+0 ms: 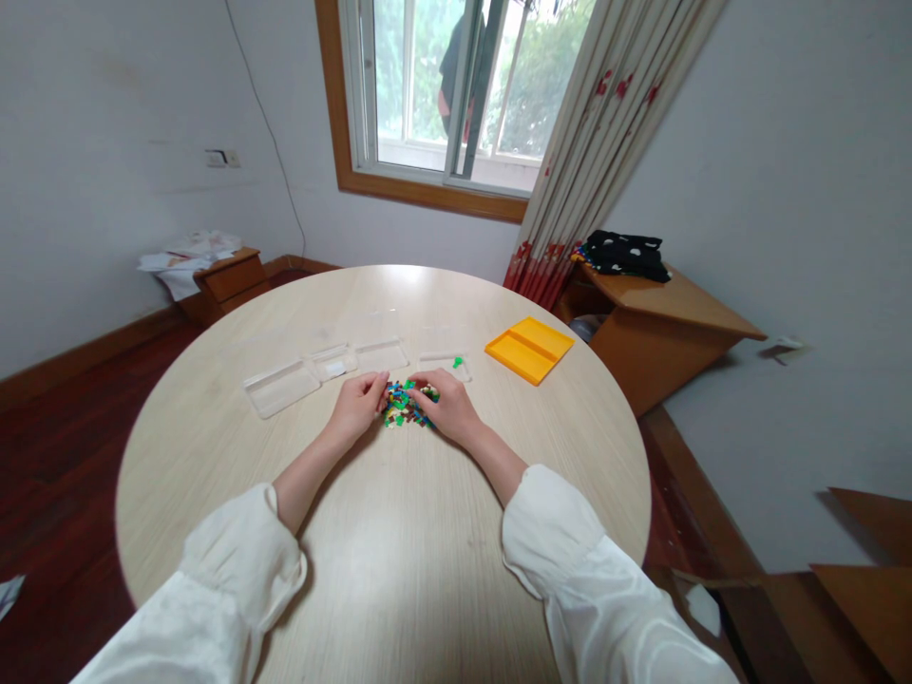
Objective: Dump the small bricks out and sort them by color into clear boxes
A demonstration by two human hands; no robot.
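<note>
A small heap of mixed plastic pieces [405,416], green, blue, brown, yellow and pale, lies on the table in front of me. My left hand [358,404] is at the heap's left edge, its thumb and fingers pinched together; anything inside the pinch is too small to make out. Over the right side of the heap bends my right hand [447,404], with thumb and forefinger apart around the loose pieces. Just behind it, a shallow clear tray [434,362] has a green piece [457,362] in it.
Three clear trays, a large one [281,389], a small one [332,361] and another [382,354], stand behind my left hand. A yellow two-part tray [531,350] lies at the back right of the round table [385,570]. A wooden cabinet [662,318] stands beyond.
</note>
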